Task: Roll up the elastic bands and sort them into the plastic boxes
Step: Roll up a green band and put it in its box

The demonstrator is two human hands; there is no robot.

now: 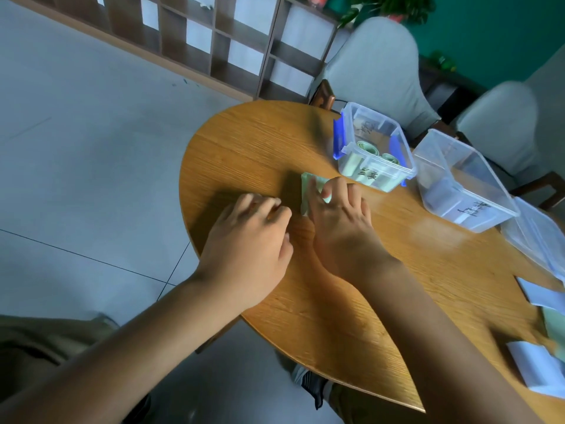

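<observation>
A light green elastic band [305, 194] lies on the wooden table [382, 270], mostly hidden under my right hand [333, 215], whose fingers are spread and press down on it. My left hand [253, 237] sits just left of the band with its fingers curled near the band's left end; what they hold is hidden. A clear plastic box with blue clips [374, 148] holds several rolled green bands. A second clear box [458, 182] stands to its right. Blue bands [538, 368] and a green band [555, 327] lie at the right edge.
A clear lid [538, 240] lies right of the second box. Two grey chairs [376, 68] stand behind the table. A wooden shelf unit [214, 41] runs along the back. The table's rounded edge is near my left hand.
</observation>
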